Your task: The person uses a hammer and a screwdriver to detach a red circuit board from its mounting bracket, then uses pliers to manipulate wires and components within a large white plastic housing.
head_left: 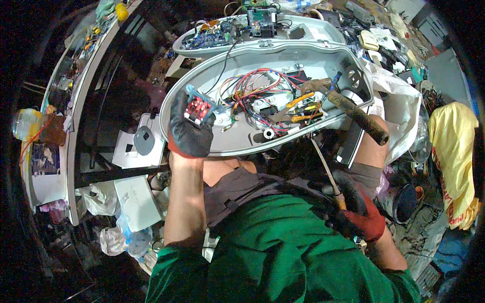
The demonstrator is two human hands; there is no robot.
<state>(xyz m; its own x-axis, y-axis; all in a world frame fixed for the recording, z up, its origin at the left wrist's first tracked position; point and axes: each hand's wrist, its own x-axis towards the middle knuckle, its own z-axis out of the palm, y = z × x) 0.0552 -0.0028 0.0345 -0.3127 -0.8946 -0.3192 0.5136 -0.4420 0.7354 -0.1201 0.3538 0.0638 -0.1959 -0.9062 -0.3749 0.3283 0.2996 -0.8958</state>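
My left hand (189,129), in a black glove with a red cuff, grips a small circuit module (198,108) with red parts and a translucent blue frame. It is raised over the left end of a grey plastic housing (237,146). My right hand (356,207), gloved alike, is low by my right thigh, closed around the orange handle of a long thin screwdriver (328,171). Its pale shaft points up toward the housing's near edge. Inside the housing are tangled coloured wires (252,83) and pliers with yellow-orange handles (305,118). A rusty hammer (358,116) lies over its right side.
Behind, the housing's hinged other half (303,33) carries circuit boards (209,38). A white bench edge (76,126) runs along the left. At right are a white sack (399,101), a yellow bag (452,156) and heaped electronic scrap (384,43). Plastic bags (126,235) lie lower left.
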